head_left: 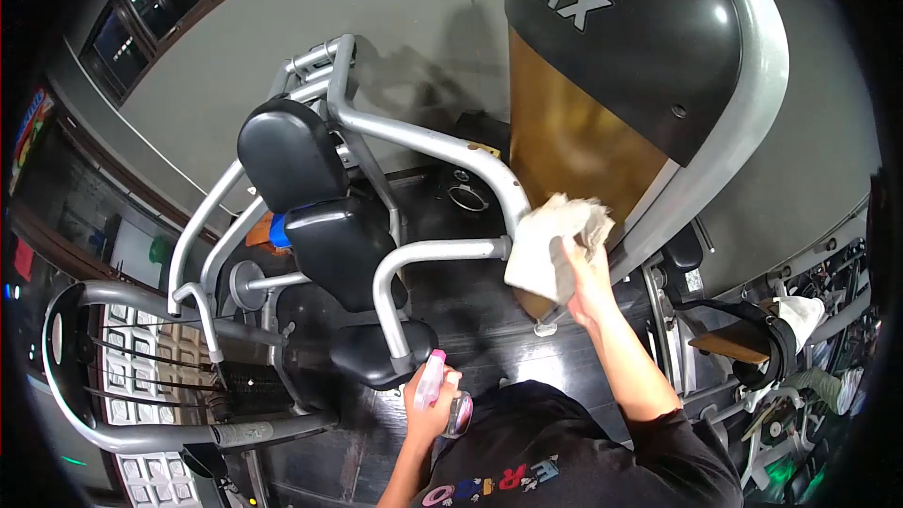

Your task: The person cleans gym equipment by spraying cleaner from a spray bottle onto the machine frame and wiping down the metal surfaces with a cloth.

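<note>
My right hand [585,287] is closed on a crumpled off-white cloth [547,240]. The cloth is held against or just in front of the bent grey tube of a gym machine's arm [475,165]; whether it touches cannot be told. Lower down, my left hand [431,406] grips a spray bottle [458,412] with a pink nozzle tip, close to the machine's lower handle [403,357]. Black padded backrests [293,152] and a black seat [362,350] belong to the same machine.
A tall machine housing [640,28] with a brown panel stands at the upper right. Another grey-framed machine [85,423] is at the lower left. A hanging black strap [779,348] and more equipment line the right side. Windows [150,9] are set in the back wall.
</note>
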A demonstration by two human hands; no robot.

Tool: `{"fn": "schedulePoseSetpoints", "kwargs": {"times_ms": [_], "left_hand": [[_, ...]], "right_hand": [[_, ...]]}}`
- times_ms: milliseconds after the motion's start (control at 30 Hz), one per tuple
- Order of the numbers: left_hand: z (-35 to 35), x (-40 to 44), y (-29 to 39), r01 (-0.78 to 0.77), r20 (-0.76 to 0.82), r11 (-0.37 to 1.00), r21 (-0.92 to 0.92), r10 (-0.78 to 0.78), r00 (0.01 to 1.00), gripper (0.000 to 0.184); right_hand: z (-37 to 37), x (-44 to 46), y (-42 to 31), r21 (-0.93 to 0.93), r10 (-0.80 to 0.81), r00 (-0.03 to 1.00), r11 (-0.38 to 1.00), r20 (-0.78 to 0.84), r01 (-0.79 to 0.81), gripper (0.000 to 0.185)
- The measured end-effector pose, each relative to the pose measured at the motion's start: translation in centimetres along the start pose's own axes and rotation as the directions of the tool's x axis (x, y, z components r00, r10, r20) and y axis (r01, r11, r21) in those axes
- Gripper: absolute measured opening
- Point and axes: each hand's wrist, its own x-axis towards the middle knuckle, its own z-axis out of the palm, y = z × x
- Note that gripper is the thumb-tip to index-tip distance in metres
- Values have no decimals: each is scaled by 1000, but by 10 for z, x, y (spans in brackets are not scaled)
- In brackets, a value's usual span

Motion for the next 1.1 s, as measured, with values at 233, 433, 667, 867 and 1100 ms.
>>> {"fn": "schedulePoseSetpoints", "kwargs": {"times_ms": [233,433,667,867,1100], "left_hand": [[-27,-5,11,-35,0,997,63,35,999,14],[-53,-8,15,-62,-7,998,18,62,998,14],[-88,2,8,-179,136,977,112,163,977,14],[-116,2,33,-550,388,812,192,452,803,12],[-148,3,29,-364,295,925,106,320,900,9]], "right_hand": [[61,29,23,-259,-282,957,931,-68,256,49],[126,2,94,-800,-367,770,105,521,591,44],[210,-29,126,-527,-14,563,335,826,781,11],[172,-65,126,-498,366,484,849,795,177,32],[76,-58,114,139,351,922,934,-167,-330,45]]}}
